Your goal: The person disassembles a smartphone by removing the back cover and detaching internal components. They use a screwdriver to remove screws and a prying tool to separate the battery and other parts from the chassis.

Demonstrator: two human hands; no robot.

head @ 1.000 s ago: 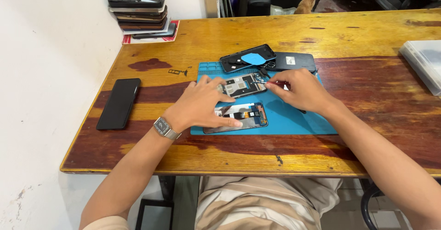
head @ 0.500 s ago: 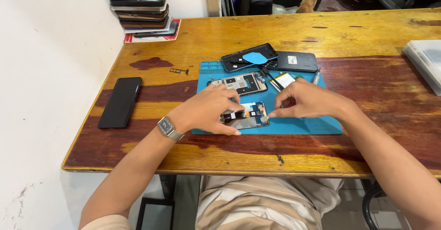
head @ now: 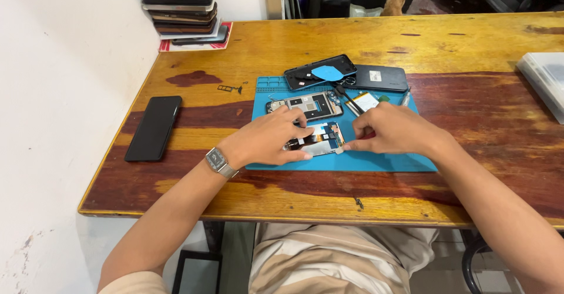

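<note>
An opened phone [head: 320, 139] with its insides showing lies on a blue work mat [head: 382, 162]. My left hand [head: 267, 138], with a wristwatch, rests on the phone's left half and holds it down. My right hand [head: 396, 130] is at the phone's right edge with fingertips pinched against its corner; something red shows under the fingers, too hidden to identify. A second opened phone frame [head: 305, 103] lies just beyond my left hand.
Behind on the mat lie a black phone back with a blue pick [head: 320, 72], another dark phone [head: 379, 78] and small tools [head: 352, 100]. A black phone [head: 154, 127] lies at the left, a stack of phones [head: 179, 6] at the far corner, a white box [head: 546, 79] at the right.
My right hand came down from the upper phone frame to the right edge of the nearer phone. My left hand shifted slightly on that phone.
</note>
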